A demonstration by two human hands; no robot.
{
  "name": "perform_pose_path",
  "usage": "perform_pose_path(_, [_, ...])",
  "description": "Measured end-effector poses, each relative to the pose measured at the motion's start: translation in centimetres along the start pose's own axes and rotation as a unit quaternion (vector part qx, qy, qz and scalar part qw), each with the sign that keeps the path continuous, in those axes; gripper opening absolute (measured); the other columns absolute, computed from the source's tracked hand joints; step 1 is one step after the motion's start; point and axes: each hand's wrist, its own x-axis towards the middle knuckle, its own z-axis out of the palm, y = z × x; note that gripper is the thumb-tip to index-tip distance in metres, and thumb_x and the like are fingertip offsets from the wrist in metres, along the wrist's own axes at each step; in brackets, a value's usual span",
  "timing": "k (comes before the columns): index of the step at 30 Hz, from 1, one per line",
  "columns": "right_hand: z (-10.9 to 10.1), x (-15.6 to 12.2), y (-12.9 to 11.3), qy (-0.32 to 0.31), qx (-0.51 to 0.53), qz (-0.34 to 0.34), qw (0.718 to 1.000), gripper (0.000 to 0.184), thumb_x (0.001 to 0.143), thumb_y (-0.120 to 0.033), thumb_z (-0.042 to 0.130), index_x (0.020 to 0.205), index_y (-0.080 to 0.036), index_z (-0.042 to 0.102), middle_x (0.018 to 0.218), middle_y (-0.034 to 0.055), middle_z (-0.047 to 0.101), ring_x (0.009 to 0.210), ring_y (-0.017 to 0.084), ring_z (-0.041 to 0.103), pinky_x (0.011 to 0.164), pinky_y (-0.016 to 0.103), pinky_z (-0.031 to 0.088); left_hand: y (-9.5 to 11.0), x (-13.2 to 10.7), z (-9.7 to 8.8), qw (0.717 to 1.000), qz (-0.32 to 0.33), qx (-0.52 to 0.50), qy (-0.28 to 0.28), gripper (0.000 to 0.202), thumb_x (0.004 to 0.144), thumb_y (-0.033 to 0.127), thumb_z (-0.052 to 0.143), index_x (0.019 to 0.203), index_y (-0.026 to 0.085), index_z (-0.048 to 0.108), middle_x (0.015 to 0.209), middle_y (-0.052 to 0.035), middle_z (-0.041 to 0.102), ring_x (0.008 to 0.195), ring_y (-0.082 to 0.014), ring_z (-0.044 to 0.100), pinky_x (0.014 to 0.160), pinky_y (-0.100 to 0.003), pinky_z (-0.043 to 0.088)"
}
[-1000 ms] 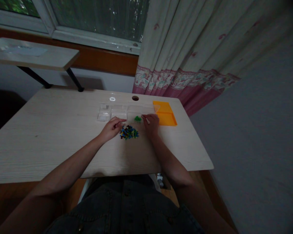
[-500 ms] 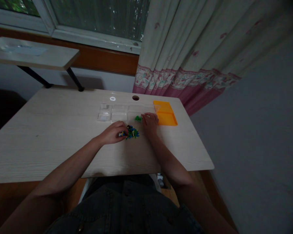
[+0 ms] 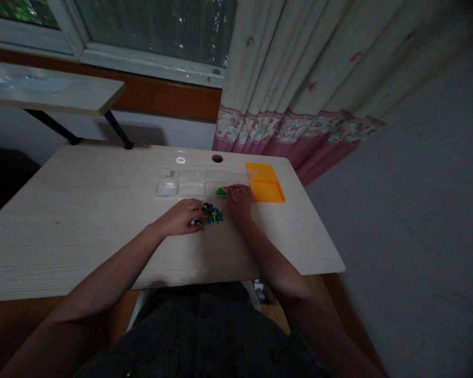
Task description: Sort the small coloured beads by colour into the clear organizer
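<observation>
A small heap of coloured pieces (image 3: 212, 214) lies on the pale wooden desk (image 3: 102, 220). My left hand (image 3: 181, 217) rests on the heap's left side, fingers curled down among the pieces. My right hand (image 3: 239, 200) sits just right of the heap, fingers closed near the green pieces (image 3: 221, 191) in a compartment of the clear divided box (image 3: 189, 184). What either hand pinches is too small to make out.
An orange lid (image 3: 265, 182) lies flat to the right of the clear box. A cable hole (image 3: 217, 158) is near the desk's far edge. A second small table (image 3: 51, 94) stands at back left under the window. A curtain (image 3: 299, 79) hangs at the right.
My left hand has slid right onto the heap of pieces, covering its left part. My right hand has stayed near the green compartment, shifting slightly.
</observation>
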Motion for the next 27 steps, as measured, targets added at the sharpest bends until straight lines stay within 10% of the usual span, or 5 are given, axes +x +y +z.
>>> perform_pose_path(19, [-0.2, 0.0, 0.0, -0.016, 0.007, 0.000, 1.000, 0.024, 0.098, -0.033, 0.055, 0.098, -0.022, 0.076, 0.099, 0.0074, 0.070, 0.099, 0.022, 0.058, 0.092, 0.038, 0.044, 0.5, 0.3, 0.7, 0.999, 0.028, 0.022, 0.009, 0.020, 0.098, 0.032, 0.053, 0.097, 0.021, 0.070, 0.095, -0.0078, 0.064, 0.095, -0.0226, 0.060, 0.085, -0.036, 0.047])
perform_pose_path(27, [-0.9, -0.6, -2.1, -0.046, 0.055, -0.117, 0.991, 0.019, 0.095, -0.034, 0.060, 0.100, -0.027, 0.077, 0.097, 0.0046, 0.072, 0.102, 0.020, 0.059, 0.096, 0.037, 0.045, -0.4, 0.3, 1.2, 0.970, -0.103, -0.136, 0.175, 0.023, 0.098, 0.036, 0.054, 0.093, 0.017, 0.067, 0.086, -0.0052, 0.057, 0.082, -0.0170, 0.057, 0.074, -0.029, 0.046])
